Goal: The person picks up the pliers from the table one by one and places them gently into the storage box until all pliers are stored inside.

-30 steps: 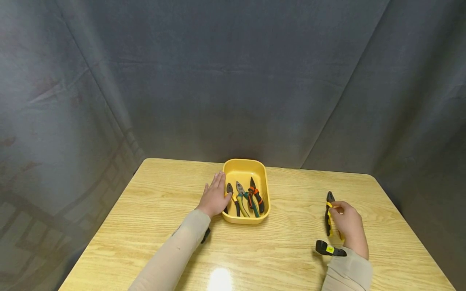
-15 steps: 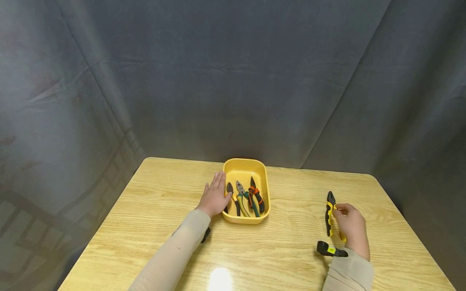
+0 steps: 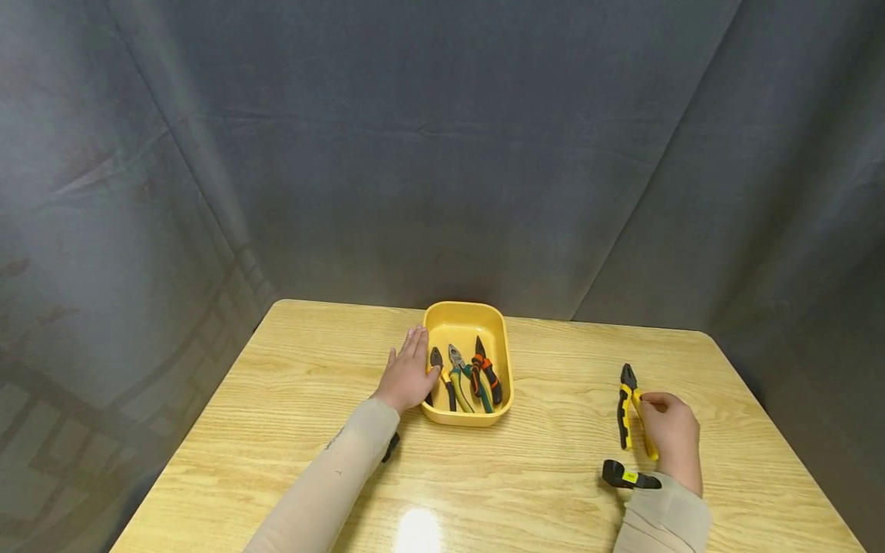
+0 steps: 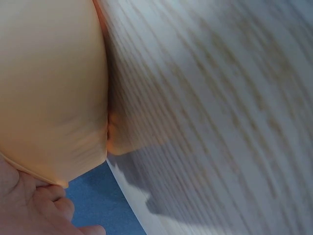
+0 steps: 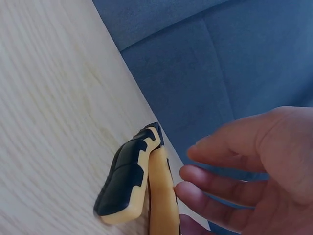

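Observation:
My left hand (image 3: 406, 375) rests along the left wall of a yellow plastic box (image 3: 465, 419), its fingers straight and its thumb over the rim. In the left wrist view the fingers (image 4: 54, 208) lie beside the box wall (image 4: 54, 93). Inside the box lie several pliers, among them orange-and-black pliers (image 3: 494, 384) and green-and-yellow pliers (image 3: 462, 390). At the right, yellow-and-black pliers (image 3: 624, 418) lie on the table with handles spread. Next to their right handle is my right hand (image 3: 671, 430); the right wrist view shows its fingers loosely bent, thumb apart, one fingertip near or against the handle.
The box and the loose pliers stand on a light wooden table (image 3: 553, 476). Grey cloth (image 3: 429, 153) hangs behind and at both sides. A black wrist camera (image 3: 625, 474) sticks out from the right wrist, low over the table.
My right hand has let go of the yellow-and-black pliers and drawn back slightly to the right, so more of their handles shows. My left hand and the box have stayed put.

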